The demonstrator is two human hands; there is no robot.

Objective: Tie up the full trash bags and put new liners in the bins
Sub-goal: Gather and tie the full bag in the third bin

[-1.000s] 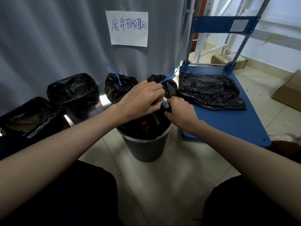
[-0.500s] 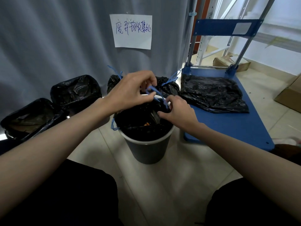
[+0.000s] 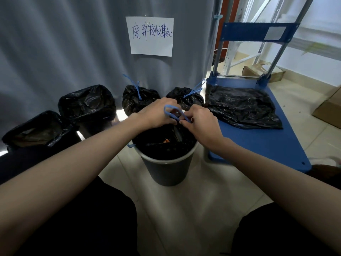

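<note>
A grey bin (image 3: 167,170) stands on the floor in front of me, lined with a full black trash bag (image 3: 162,145). Above its far rim, my left hand (image 3: 156,113) and my right hand (image 3: 201,121) both pinch the bag's blue drawstring (image 3: 173,112), which forms a loop between them. A second bit of blue string (image 3: 130,145) hangs at the bin's left rim. Two tied black bags (image 3: 138,100) (image 3: 186,97) with blue ties sit behind. A stack of flat black liners (image 3: 239,106) lies on the blue cart.
Two bins with black liners (image 3: 86,106) (image 3: 35,130) stand at the left along a grey curtain bearing a paper sign (image 3: 150,36). The blue platform cart (image 3: 262,143) is close on the right. Cardboard boxes (image 3: 330,108) sit at the far right. My knees frame the tiled floor.
My left hand came down from its raised position and both hands drew together over the bin, with the blue drawstring now looped between them.
</note>
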